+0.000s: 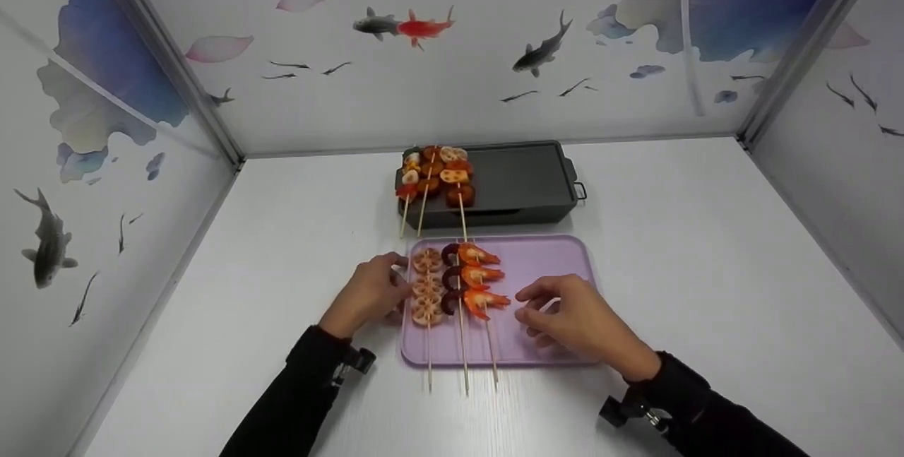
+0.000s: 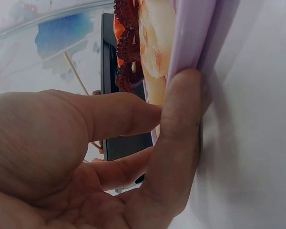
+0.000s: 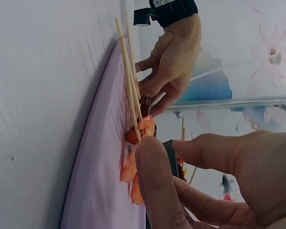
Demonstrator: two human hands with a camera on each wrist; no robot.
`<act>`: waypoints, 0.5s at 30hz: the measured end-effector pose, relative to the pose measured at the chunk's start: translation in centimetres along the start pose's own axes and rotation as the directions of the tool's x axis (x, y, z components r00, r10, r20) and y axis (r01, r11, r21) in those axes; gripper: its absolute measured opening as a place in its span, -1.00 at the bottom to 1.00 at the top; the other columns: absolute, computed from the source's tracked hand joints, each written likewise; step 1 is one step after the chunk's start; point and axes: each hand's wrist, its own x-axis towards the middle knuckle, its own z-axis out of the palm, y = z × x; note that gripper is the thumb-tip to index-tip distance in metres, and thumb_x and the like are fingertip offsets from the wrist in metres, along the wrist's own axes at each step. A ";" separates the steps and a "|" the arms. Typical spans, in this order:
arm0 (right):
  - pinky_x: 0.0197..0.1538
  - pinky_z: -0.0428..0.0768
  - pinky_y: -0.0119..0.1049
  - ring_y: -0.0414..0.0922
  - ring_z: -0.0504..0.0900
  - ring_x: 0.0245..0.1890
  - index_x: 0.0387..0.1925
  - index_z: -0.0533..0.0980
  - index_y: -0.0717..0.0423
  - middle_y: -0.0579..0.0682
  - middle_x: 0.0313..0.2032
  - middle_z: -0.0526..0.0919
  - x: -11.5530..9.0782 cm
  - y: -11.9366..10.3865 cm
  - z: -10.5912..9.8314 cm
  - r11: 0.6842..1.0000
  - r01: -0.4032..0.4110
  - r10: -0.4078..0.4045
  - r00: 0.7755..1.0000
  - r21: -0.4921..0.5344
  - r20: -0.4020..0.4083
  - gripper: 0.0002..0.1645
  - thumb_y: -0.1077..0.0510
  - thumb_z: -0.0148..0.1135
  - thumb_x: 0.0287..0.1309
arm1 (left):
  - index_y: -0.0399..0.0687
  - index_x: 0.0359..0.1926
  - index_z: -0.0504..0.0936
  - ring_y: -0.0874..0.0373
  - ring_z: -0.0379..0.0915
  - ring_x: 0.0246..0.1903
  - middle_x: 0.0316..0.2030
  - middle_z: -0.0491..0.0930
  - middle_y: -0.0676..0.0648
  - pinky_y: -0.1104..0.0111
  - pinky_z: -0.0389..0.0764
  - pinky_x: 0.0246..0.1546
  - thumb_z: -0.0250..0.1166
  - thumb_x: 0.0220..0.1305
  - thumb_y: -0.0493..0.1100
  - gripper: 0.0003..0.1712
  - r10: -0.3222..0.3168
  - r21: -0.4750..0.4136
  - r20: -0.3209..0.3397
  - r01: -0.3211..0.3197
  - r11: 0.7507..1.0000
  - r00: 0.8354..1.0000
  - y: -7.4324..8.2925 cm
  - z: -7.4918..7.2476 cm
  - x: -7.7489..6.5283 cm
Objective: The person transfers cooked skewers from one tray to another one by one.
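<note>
My left hand [image 1: 369, 294] is at the left side of a lilac tray [image 1: 544, 266]. In the left wrist view its curled fingers [image 2: 178, 124] hold the tray's rim. Over the tray's right half hovers my right hand [image 1: 575, 319], fingers loosely bent and nothing between them. Three skewers lie side by side on the tray: lotus root slices [image 1: 427, 309] on the left, dark octopus tentacles [image 1: 452, 277] in the middle, orange shrimp [image 1: 477, 277] on the right. Their bare sticks [image 1: 465, 365] jut past the tray's near edge.
Behind the tray stands a dark grey rectangular grill pan [image 1: 519, 174] with a wire handle [image 1: 580, 191]. More skewers [image 1: 429, 174] with mixed pieces lie on its left part, their sticks pointing toward me. Walls printed with fish [image 1: 424, 25] enclose the white table [image 1: 304, 210].
</note>
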 end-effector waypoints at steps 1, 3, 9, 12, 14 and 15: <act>-0.40 0.73 -0.13 0.05 0.75 -0.44 -0.02 0.64 0.29 0.10 -0.26 0.70 0.1 0.0 -0.3 1.000 0.000 0.000 1.000 -0.006 -0.006 -0.64 0.15 0.44 0.22 | -0.23 0.32 0.44 0.04 0.67 -0.52 -0.33 0.65 -0.12 0.22 0.66 -0.55 0.26 0.35 -0.24 -0.46 -0.001 -0.003 0.001 0.001 1.000 1.000 0.0 0.0 0.0; -0.37 0.73 -0.16 0.06 0.75 -0.42 -0.02 0.64 0.27 0.09 -0.26 0.70 0.2 0.2 -0.8 1.000 0.003 -0.003 1.000 -0.026 -0.021 -0.64 0.16 0.44 0.22 | -0.23 0.32 0.44 0.04 0.66 -0.53 -0.33 0.65 -0.11 0.22 0.66 -0.56 0.27 0.34 -0.24 -0.46 -0.004 -0.004 0.001 0.004 1.000 1.000 0.0 0.0 0.1; -0.32 0.72 -0.24 0.01 0.75 -0.37 -0.01 0.65 0.22 0.03 -0.25 0.72 0.8 0.7 -2.4 0.994 0.000 -0.008 0.997 -0.112 -0.073 -0.64 0.13 0.46 0.20 | -0.21 0.32 0.45 0.05 0.66 -0.54 -0.33 0.65 -0.12 0.22 0.66 -0.56 0.28 0.35 -0.22 -0.45 -0.014 0.003 -0.002 0.014 1.000 1.000 0.2 0.0 0.1; -0.27 0.71 -0.25 -0.03 0.75 -0.35 -0.02 0.66 0.20 0.01 -0.25 0.72 1.0 1.0 -3.1 0.987 -0.003 -0.014 0.995 -0.159 -0.102 -0.63 0.11 0.48 0.19 | -0.21 0.32 0.45 0.05 0.65 -0.55 -0.33 0.65 -0.13 0.22 0.66 -0.56 0.28 0.35 -0.22 -0.46 -0.023 0.004 0.002 0.023 1.000 1.000 0.2 0.0 0.1; -0.23 0.70 -0.24 -0.06 0.74 -0.33 -0.02 0.66 0.18 -0.01 -0.24 0.72 1.1 1.2 -3.6 0.982 -0.008 -0.016 0.993 -0.191 -0.121 -0.63 0.09 0.48 0.19 | -0.20 0.32 0.45 0.05 0.65 -0.55 -0.33 0.65 -0.13 0.22 0.66 -0.57 0.28 0.35 -0.22 -0.47 -0.028 0.006 0.004 0.028 1.000 1.000 0.2 0.0 0.2; -0.21 0.69 -0.23 -0.07 0.74 -0.32 -0.03 0.66 0.17 -0.02 -0.24 0.73 1.1 1.2 -3.8 0.979 -0.013 -0.014 0.991 -0.204 -0.131 -0.63 0.08 0.48 0.18 | -0.19 0.32 0.45 0.05 0.65 -0.55 -0.33 0.65 -0.13 0.22 0.66 -0.57 0.28 0.35 -0.22 -0.47 -0.033 0.009 0.005 0.032 0.999 0.999 0.3 0.0 0.2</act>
